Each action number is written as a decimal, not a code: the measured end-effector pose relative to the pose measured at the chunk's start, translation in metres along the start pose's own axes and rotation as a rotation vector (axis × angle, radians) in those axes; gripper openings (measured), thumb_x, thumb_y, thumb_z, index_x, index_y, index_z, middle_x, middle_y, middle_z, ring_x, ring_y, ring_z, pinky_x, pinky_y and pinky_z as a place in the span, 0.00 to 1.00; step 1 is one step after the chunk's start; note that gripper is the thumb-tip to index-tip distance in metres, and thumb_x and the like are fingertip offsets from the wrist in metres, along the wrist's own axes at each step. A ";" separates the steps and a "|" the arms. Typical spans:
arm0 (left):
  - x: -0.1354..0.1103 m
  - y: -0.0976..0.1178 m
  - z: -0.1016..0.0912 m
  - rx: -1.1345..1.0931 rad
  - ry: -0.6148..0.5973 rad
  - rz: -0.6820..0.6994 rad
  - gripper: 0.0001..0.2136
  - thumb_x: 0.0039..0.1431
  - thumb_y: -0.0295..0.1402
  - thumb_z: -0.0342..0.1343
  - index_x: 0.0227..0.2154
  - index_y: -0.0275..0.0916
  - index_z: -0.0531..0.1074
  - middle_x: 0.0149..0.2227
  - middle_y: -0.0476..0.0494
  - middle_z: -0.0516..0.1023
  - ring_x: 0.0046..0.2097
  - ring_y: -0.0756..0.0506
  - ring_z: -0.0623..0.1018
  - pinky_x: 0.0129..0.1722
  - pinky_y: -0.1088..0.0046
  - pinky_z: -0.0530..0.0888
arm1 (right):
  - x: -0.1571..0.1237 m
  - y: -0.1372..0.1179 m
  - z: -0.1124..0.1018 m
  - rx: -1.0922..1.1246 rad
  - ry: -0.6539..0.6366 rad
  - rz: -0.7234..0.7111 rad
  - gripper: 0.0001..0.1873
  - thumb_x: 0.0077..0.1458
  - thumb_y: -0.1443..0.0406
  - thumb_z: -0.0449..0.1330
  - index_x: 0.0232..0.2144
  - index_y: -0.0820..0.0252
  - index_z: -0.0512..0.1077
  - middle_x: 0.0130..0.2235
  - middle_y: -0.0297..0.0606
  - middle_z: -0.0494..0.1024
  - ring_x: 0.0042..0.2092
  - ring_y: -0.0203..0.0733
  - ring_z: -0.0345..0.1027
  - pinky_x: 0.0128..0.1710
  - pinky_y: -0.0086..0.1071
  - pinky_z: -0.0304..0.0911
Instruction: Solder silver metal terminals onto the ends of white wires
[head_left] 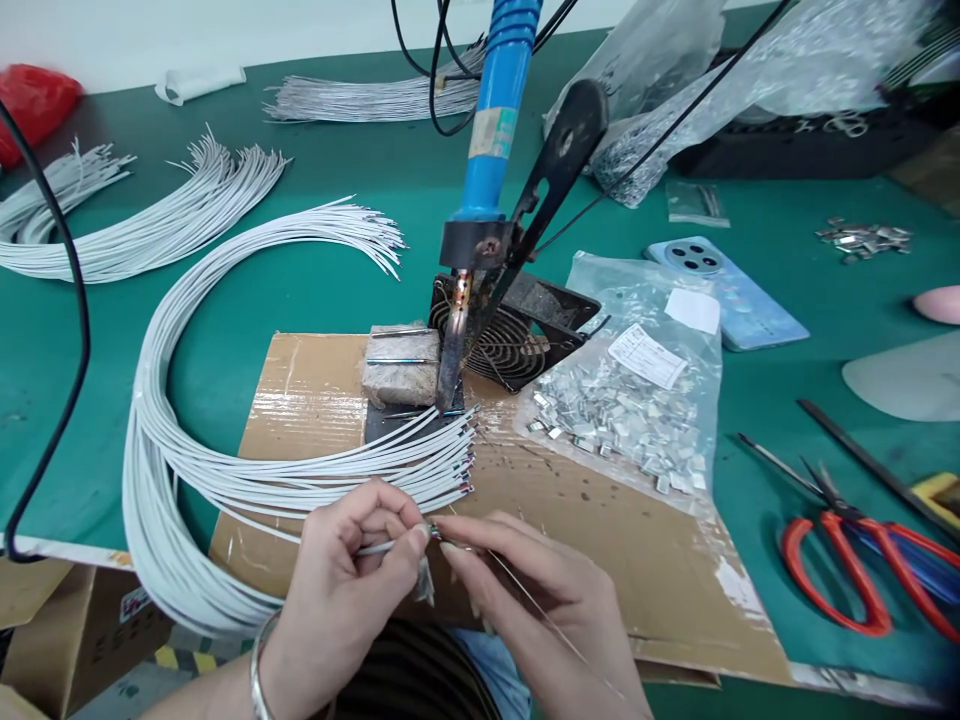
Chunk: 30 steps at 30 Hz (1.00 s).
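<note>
My left hand is closed, pinching a white cable close to its end, between thumb and index finger. My right hand meets it fingertip to fingertip, also closed in a pinch. A thin silvery solder wire runs from its fingers down across the hand. Small coloured strands and a metallic bit show at the cable's tip, too small to make out fully. Just beyond lies a curved bundle of white cables, ends fanned on the cardboard. The soldering iron stands clamped, tip down, above those ends.
A fan and a sponge block stand behind the iron tip. To the right are a bag of small metal connectors, a phone and red-handled scissors. More cable bundles lie at the back left.
</note>
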<state>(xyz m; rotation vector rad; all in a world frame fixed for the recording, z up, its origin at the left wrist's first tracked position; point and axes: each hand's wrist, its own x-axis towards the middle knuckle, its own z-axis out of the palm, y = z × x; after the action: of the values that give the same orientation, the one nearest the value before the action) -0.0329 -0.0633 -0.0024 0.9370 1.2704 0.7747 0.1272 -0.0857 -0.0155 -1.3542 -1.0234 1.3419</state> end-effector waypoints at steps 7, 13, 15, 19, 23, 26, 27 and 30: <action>0.001 -0.003 0.007 0.102 0.080 0.115 0.06 0.61 0.31 0.59 0.28 0.37 0.74 0.20 0.53 0.70 0.22 0.53 0.62 0.22 0.82 0.59 | 0.005 -0.005 -0.001 0.026 -0.041 0.088 0.06 0.57 0.61 0.67 0.35 0.46 0.86 0.30 0.33 0.81 0.30 0.35 0.69 0.29 0.24 0.62; 0.005 0.000 0.005 0.092 0.091 0.064 0.06 0.59 0.32 0.61 0.27 0.37 0.74 0.20 0.53 0.69 0.22 0.53 0.63 0.21 0.82 0.59 | 0.007 -0.005 -0.005 0.003 0.032 0.078 0.06 0.57 0.60 0.67 0.33 0.49 0.86 0.26 0.31 0.75 0.25 0.31 0.60 0.24 0.24 0.57; 0.007 0.003 0.005 0.088 0.091 0.047 0.07 0.58 0.33 0.61 0.27 0.36 0.74 0.19 0.54 0.68 0.22 0.53 0.62 0.21 0.81 0.59 | 0.006 -0.003 -0.005 0.020 0.069 0.074 0.05 0.56 0.61 0.68 0.33 0.47 0.86 0.28 0.32 0.77 0.25 0.31 0.61 0.24 0.24 0.58; 0.008 0.012 0.005 0.090 0.082 -0.001 0.08 0.55 0.33 0.63 0.25 0.36 0.72 0.18 0.54 0.67 0.21 0.53 0.62 0.21 0.81 0.60 | 0.003 0.000 -0.001 0.035 0.088 0.072 0.06 0.55 0.62 0.68 0.32 0.45 0.86 0.28 0.32 0.77 0.25 0.30 0.61 0.23 0.23 0.57; 0.008 0.016 0.006 0.090 0.070 -0.013 0.09 0.53 0.34 0.63 0.25 0.36 0.72 0.18 0.53 0.67 0.21 0.54 0.61 0.21 0.81 0.59 | 0.001 0.001 0.003 0.052 0.098 0.054 0.06 0.55 0.64 0.68 0.32 0.45 0.86 0.27 0.32 0.78 0.25 0.30 0.62 0.22 0.22 0.57; 0.008 0.016 0.006 0.088 0.069 -0.017 0.09 0.53 0.34 0.64 0.24 0.36 0.71 0.18 0.54 0.66 0.21 0.54 0.60 0.21 0.81 0.58 | 0.000 0.001 0.003 0.063 0.107 0.034 0.06 0.55 0.65 0.68 0.31 0.47 0.86 0.28 0.33 0.78 0.24 0.31 0.63 0.22 0.23 0.58; 0.008 0.015 0.006 0.084 0.074 -0.018 0.09 0.53 0.34 0.64 0.24 0.36 0.71 0.18 0.54 0.67 0.21 0.54 0.60 0.21 0.81 0.58 | 0.000 0.000 0.003 0.066 0.108 0.031 0.06 0.55 0.65 0.68 0.31 0.48 0.86 0.27 0.34 0.78 0.24 0.31 0.63 0.22 0.23 0.59; 0.009 0.014 0.006 0.087 0.075 -0.027 0.09 0.53 0.34 0.64 0.25 0.36 0.72 0.18 0.53 0.68 0.21 0.54 0.61 0.21 0.81 0.58 | 0.000 0.000 0.003 0.080 0.110 0.043 0.05 0.54 0.65 0.69 0.31 0.49 0.86 0.27 0.34 0.78 0.24 0.31 0.63 0.22 0.23 0.59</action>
<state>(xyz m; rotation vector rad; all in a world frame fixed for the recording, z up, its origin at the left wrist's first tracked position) -0.0254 -0.0503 0.0066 0.9662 1.3882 0.7443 0.1239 -0.0852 -0.0151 -1.3809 -0.8626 1.3110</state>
